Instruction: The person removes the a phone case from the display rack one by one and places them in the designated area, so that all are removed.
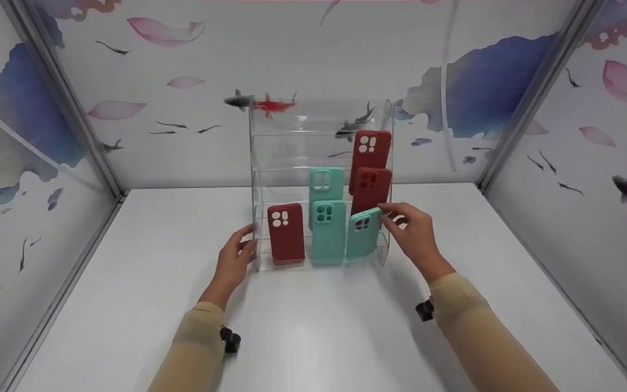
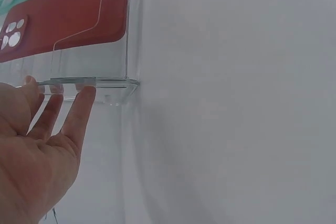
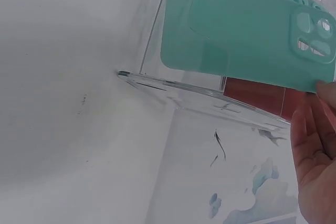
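Observation:
A clear acrylic display stand [image 1: 281, 147] with stepped tiers holds several phone cases. My right hand [image 1: 414, 226] pinches the upper right corner of a mint green phone case [image 1: 363, 237] at the lowest tier's right end; the case leans to the right. In the right wrist view, the thumb [image 3: 326, 94] lies on that case's corner, by the camera cutout. My left hand [image 1: 234, 261] touches the stand's left side wall, and in the left wrist view its fingers [image 2: 79, 116] reach straight to the wall's edge. Nearest to it is a red phone case [image 1: 287, 239] on the lowest tier.
Two mint cases stand one before the other mid-stand, the front mint case [image 1: 329, 239] lowest. At the right, an upper red case [image 1: 370, 155] and another red case [image 1: 372, 190] rise behind the pinched one. A white table [image 1: 302, 326] lies beneath, with printed wall panels [image 1: 183, 81] around it.

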Motion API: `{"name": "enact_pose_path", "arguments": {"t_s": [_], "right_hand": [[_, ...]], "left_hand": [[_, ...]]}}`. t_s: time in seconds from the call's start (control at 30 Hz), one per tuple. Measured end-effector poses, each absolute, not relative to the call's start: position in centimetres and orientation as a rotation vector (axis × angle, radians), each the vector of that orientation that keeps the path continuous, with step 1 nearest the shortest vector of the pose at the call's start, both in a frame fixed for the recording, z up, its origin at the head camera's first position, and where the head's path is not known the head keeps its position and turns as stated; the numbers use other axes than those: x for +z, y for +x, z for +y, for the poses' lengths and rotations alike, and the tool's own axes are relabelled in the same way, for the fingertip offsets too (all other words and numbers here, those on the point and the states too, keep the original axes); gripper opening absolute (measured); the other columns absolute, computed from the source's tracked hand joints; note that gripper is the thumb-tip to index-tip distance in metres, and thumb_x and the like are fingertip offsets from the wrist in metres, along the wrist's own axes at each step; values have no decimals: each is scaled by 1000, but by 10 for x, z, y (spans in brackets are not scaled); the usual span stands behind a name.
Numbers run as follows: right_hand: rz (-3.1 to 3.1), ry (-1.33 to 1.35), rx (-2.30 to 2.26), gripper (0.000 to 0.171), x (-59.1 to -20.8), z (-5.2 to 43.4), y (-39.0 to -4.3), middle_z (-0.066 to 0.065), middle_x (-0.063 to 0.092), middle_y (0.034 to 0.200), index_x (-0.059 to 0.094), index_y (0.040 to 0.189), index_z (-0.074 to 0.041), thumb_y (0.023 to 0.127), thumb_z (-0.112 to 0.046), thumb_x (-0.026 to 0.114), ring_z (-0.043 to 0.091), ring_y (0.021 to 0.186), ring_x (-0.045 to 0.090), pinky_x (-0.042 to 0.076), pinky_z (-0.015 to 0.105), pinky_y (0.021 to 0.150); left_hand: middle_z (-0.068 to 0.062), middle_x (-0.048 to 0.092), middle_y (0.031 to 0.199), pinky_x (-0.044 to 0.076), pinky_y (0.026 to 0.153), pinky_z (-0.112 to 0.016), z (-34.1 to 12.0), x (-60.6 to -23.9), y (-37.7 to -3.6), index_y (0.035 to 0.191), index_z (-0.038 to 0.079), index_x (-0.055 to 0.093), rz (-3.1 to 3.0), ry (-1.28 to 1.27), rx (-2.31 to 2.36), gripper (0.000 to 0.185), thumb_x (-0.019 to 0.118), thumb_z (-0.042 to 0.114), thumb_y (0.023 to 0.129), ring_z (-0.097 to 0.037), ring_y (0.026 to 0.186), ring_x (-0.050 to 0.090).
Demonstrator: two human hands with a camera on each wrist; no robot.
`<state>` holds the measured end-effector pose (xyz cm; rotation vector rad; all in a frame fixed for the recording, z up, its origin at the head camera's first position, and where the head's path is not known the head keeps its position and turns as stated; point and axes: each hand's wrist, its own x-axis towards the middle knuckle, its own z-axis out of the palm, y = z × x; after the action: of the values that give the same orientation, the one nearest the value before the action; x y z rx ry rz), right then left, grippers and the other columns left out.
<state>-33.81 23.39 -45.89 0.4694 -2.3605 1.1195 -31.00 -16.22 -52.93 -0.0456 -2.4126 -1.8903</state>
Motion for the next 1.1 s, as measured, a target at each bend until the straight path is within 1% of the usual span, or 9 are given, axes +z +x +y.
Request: {"name": "enact_pose_path", "arguments": {"t_s": [0.1,0.27,0.37,0.57,0.8,0.9,1.03,1.1], "right_hand": [[-2369,510,1102,26,-458,233,-339,2,76,114,75,121,-13,95,-12,76,14,100,71,60,14,83],[-2389,522,1109,22,-454,233,-337,0,77,110,76,117,-14,95,-13,76,14,101,72,59,13,86],[-2396,539,1124,21,-449,232,-335,-1,77,109,77,116,-15,95,-13,76,13,100,72,59,13,86],[-2336,604,1140,22,-432,226,-325,-3,77,107,77,117,-15,95,-15,76,9,98,70,62,18,86],[-2207,706,1174,25,-409,204,-305,-4,76,108,77,119,-18,94,-14,77,10,96,70,62,18,87],[-2198,751,1204,27,-408,191,-294,-5,76,107,76,119,-19,93,-12,77,10,93,69,62,19,82],[-2248,817,1315,25,-416,171,-281,-4,76,107,76,118,-18,94,-13,77,11,93,70,65,26,83],[-2294,823,1421,23,-423,161,-277,-4,76,106,76,117,-19,95,-15,76,13,94,72,66,29,86]], "left_hand": [[-9,42,162,56,110,-41,-164,-530,-309,157,15,40,-2414,-53,-1871,48,51,22,111,-31,142,51],[-9,41,162,56,110,-41,-166,-531,-309,157,14,40,-2419,-79,-1850,48,50,22,111,-32,142,51],[-9,41,162,56,111,-42,-166,-531,-309,157,14,40,-2419,-76,-1860,48,50,22,111,-31,142,51],[-8,40,163,55,112,-40,-167,-530,-309,158,16,39,-2430,-48,-1882,48,50,22,111,-30,142,51],[-7,39,163,55,112,-40,-163,-530,-311,157,17,39,-2452,-35,-1868,48,49,23,111,-30,143,50],[-8,38,164,55,113,-41,-161,-530,-311,158,17,37,-2470,-41,-1855,48,48,24,112,-31,144,48],[-8,39,163,55,113,-41,-160,-529,-311,158,17,38,-2470,-29,-1849,48,48,23,111,-32,144,49],[-8,39,163,55,112,-41,-160,-528,-312,157,16,38,-2468,-25,-1855,48,49,22,111,-32,144,49]]}}
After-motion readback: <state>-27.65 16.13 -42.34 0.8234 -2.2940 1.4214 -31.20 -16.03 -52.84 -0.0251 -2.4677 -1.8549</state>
